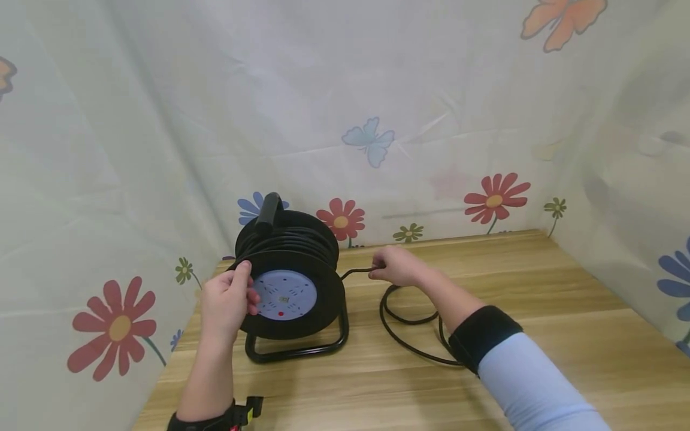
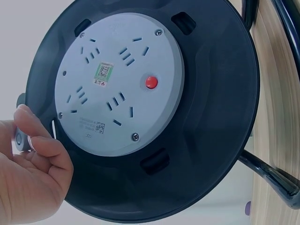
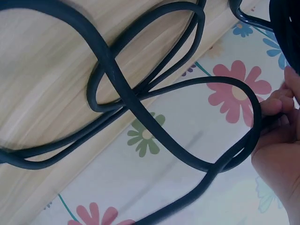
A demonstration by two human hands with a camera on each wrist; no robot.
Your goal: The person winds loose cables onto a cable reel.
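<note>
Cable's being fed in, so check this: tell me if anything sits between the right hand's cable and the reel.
Nothing visible does. The cable runs free from the right hand straight to the reel; only loose loops lie on the table beside it.

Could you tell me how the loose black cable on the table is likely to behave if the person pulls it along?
The cable would probably drag floppily rather than slide as one piece, since it lies in slack loops. Those crossing loops might tighten or snag. Its smooth sheath looks likely to slip through the right hand unless pinched firmly.
</note>
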